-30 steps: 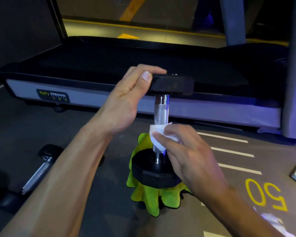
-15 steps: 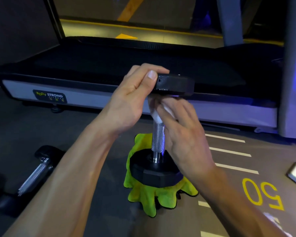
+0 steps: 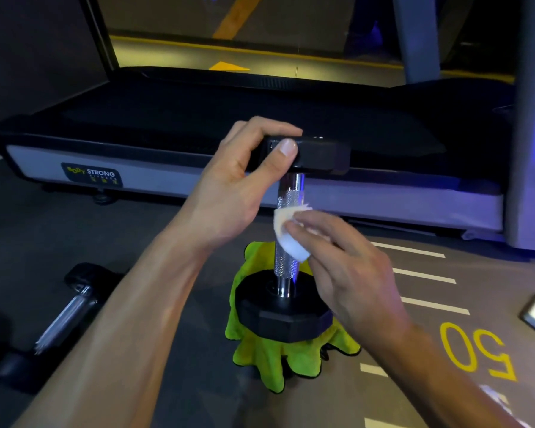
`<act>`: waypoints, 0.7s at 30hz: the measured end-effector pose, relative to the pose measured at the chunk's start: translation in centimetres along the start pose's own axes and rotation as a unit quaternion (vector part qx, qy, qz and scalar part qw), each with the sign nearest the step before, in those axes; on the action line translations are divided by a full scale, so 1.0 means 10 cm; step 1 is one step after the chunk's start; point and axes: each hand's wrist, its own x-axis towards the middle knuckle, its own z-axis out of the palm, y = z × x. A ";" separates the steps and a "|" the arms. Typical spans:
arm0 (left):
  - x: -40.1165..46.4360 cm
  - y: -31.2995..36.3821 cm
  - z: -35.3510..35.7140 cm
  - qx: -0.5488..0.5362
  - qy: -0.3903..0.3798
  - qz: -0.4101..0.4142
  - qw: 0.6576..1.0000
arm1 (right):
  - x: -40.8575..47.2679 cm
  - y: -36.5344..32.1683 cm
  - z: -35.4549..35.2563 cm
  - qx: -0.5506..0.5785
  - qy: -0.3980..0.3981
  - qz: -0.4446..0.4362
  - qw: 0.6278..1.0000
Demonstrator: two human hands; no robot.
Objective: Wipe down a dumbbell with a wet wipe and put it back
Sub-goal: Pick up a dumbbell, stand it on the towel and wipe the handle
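Right hand (image 3: 346, 267) has slid back down to mid-handle, fingers pinching the wet wipe (image 3: 291, 236) vs the knurled steel; half a sec ago it was up tight under the top head, & a sec ago low near the bottom one. So that's a full up-and-down stroke along the bar. Left hand (image 3: 238, 183) stays clamped on the upper head, thumb on its edge, fingers over the top, steadying the dumbbell (image 3: 286, 316), which stands upright on its lower head atop a green cloth (image 3: 260, 353) on the floor, just in front of the treadmill (image 3: 167, 156). A 2nd dumbbell (image 3: 71, 307) lies off to the left. Handle looks well covered now; heads prob still to wipe, put-back not yet begun.
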 end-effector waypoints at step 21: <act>-0.02 0.04 0.08 0.041 0.002 0.033 0.999 | 0.41 -0.90 -0.11 -0.127 -0.423 0.167 0.881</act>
